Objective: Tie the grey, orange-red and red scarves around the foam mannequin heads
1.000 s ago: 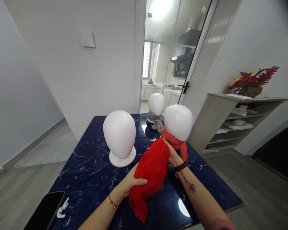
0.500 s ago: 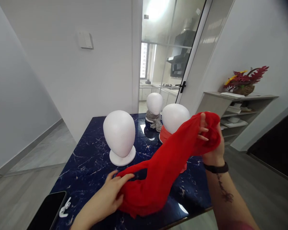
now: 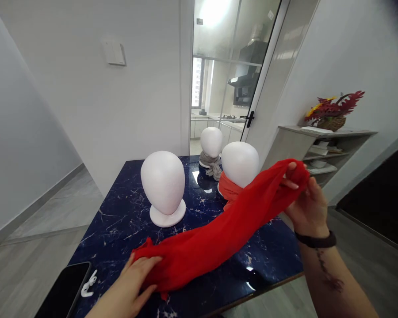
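Blue marbled table (image 3: 116,207) with 3 white heads (image 3: 163,181) — your right hand (image 3: 308,212) grips the raised end of the red scarf (image 3: 219,238); your left hand (image 3: 132,280) loosely clasps its lower end.

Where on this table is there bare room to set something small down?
The widest bare patch of the blue tabletop lies left of the uncovered mannequin head, beyond the smartphone and white earbuds. A narrower strip runs between the red scarf and the front edge. It's crowded at back right, around the coral-scarfed head and gray-scarfed head.
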Demonstrator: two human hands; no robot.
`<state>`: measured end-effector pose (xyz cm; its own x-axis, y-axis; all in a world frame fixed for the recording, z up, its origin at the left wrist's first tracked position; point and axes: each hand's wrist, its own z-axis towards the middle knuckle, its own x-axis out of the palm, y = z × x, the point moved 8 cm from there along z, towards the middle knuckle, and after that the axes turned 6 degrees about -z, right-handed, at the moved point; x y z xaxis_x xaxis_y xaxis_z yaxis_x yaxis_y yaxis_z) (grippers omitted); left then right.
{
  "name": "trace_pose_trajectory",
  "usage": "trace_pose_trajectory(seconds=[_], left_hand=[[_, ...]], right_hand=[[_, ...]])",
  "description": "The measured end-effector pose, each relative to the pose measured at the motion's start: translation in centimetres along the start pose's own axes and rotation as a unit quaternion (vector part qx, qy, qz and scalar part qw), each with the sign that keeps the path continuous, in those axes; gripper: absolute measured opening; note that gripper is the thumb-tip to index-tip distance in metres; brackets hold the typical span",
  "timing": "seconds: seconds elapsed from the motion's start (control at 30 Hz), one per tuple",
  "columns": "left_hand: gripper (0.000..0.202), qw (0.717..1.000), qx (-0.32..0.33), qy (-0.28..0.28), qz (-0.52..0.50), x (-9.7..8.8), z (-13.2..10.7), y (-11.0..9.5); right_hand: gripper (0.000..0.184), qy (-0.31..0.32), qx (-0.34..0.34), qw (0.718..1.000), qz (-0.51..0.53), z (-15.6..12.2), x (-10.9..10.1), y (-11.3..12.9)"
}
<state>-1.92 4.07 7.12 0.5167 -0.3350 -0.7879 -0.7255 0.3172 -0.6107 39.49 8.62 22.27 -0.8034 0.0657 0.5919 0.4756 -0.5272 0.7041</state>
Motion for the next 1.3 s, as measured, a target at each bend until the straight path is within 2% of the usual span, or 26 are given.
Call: trace_pose_trajectory(seconds=[0.03,0.1,0.17,0.23,0.27,0.33,0.37,0.4,0.43,0.5,0.57,0.63,0.67,0.73,0.8,0.87,0.93,1.0,1.07,1.1,1.17,1.2,1.23,1.27,1.3], left_hand=[[0.048,0.999,0.021,-0.002,-0.045,0.5,0.5,-1.8],[0.061,0.987,0.058,-0.057,-0.139,1.0,1.7,-5.7],[0.091,0.960,0.077,-0.100,-0.251,2.0,3.0,-9.2],[0.105,0.915,0.094,-0.090,-0.382,3.5,4.1,-12.0],[0.102,0.887,0.093,-0.071,-0.447,4.2,4.5,-12.8],[0.085,0.844,0.081,-0.012,-0.530,5.2,4.9,-13.6],[0.073,0.833,0.078,0.023,-0.547,5.3,4.9,-13.6],[0.060,0.830,0.083,0.069,-0.547,5.4,4.7,-13.6],[0.051,0.831,0.095,0.123,-0.534,5.3,4.4,-13.6],[0.041,0.831,0.137,0.241,-0.481,4.8,3.1,-13.6],[0.040,0.834,0.170,0.324,-0.413,4.1,1.5,-13.0],[0.042,0.848,0.161,0.344,-0.370,3.0,0.5,-11.6],[0.041,0.856,0.137,0.332,-0.371,2.3,0.3,-10.7],[0.030,0.869,0.071,0.268,-0.410,0.5,0.4,-8.3],[0.029,0.864,0.019,0.154,-0.479,-1.8,0.7,-5.9],[0.037,0.841,-0.002,0.036,-0.540,-4.2,0.8,-3.9],[0.038,0.812,-0.015,-0.050,-0.581,-6.0,0.8,-2.4],[0.037,0.795,-0.013,-0.094,-0.599,-7.0,0.9,-1.8],[0.035,0.783,0.007,-0.119,-0.611,-7.9,0.9,-1.9],[0.033,0.776,0.019,-0.127,-0.617,-8.3,0.8,-2.1],[0.029,0.766,0.037,-0.121,-0.630,-9.0,0.9,-3.1],[0.028,0.767,0.041,-0.103,-0.632,-9.2,1.0,-4.0],[0.026,0.772,0.042,-0.075,-0.630,-9.3,1.3,-5.1],[0.027,0.781,0.040,-0.037,-0.622,-9.2,1.6,-6.4],[0.028,0.792,0.038,0.005,-0.609,-9.1,2.1,-7.9]], right_hand=[[0.020,0.036,0.025,0.999,-0.009,-0.6,1.3,-0.8],[0.025,0.129,0.070,0.989,-0.035,-2.2,4.5,-2.1],[0.026,0.247,0.117,0.958,-0.083,-4.2,8.1,-3.4],[0.025,0.394,0.161,0.890,-0.162,-6.7,11.5,-4.6],[0.024,0.462,0.174,0.846,-0.204,-7.9,12.7,-5.1],[0.022,0.554,0.178,0.770,-0.263,-9.5,14.0,-5.6],[0.021,0.571,0.174,0.754,-0.274,-9.6,14.1,-5.5],[0.020,0.566,0.172,0.758,-0.275,-9.4,14.0,-5.4],[0.019,0.542,0.172,0.776,-0.273,-8.7,13.5,-5.2],[0.017,0.449,0.159,0.840,-0.258,-6.4,12.1,-4.1],[0.016,0.321,0.101,0.915,-0.224,-3.4,10.3,-1.6],[0.015,0.201,0.016,0.962,-0.182,-0.7,8.8,1.8],[0.016,0.157,-0.026,0.973,-0.166,0.4,8.3,3.6],[0.022,0.099,-0.086,0.979,-0.154,2.3,7.7,6.6],[0.017,0.073,-0.105,0.979,-0.162,3.6,7.2,8.3],[0.007,0.054,-0.085,0.980,-0.171,4.7,6.3,8.2],[0.008,0.048,-0.052,0.982,-0.174,5.4,4.9,7.0],[0.011,0.057,-0.011,0.981,-0.185,5.8,3.2,4.8],[0.007,0.093,0.052,0.966,-0.237,5.9,1.5,2.0],[0.003,0.131,0.100,0.944,-0.286,5.7,0.9,0.3],[0.017,0.238,0.196,0.863,-0.401,4.4,0.4,-3.4],[0.023,0.291,0.221,0.816,-0.449,3.3,0.8,-4.9],[0.029,0.333,0.223,0.780,-0.481,2.3,1.7,-6.1],[0.034,0.364,0.203,0.764,-0.492,1.3,3.2,-7.1],[0.039,0.385,0.170,0.769,-0.482,0.3,5.3,-7.8]])
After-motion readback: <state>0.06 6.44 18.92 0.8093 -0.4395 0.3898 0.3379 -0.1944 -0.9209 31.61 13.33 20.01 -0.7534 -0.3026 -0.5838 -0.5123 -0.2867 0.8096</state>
